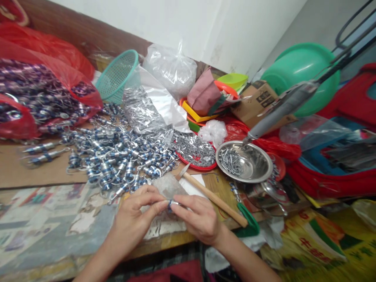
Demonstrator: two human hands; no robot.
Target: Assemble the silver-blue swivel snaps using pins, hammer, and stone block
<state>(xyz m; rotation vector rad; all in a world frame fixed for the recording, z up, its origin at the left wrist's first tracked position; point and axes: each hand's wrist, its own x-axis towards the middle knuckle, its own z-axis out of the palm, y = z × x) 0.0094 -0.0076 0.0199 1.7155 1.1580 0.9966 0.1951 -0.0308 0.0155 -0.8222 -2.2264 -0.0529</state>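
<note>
Both hands meet above the front edge of the worktable, over a grey metal block (169, 185). Between their fingertips is a small blue and silver metal fitting (170, 204). My left hand (137, 213) pinches its left end with thumb and fingers. From the other side, my right hand (197, 216) grips the silver end, its fingers covering part of it. A hammer (213, 197) with a wooden handle lies just right of the block. Behind my left hand spreads a heap of similar blue and silver fittings (117, 150), many with hooks or rings.
A steel bowl (258, 162) with pins stands at the right, near a red tray (202, 167) of small metal pieces. Red bags (58, 43) of fittings, a teal basket (116, 76), a cardboard box (258, 102) and a green basin (305, 70) are farther back.
</note>
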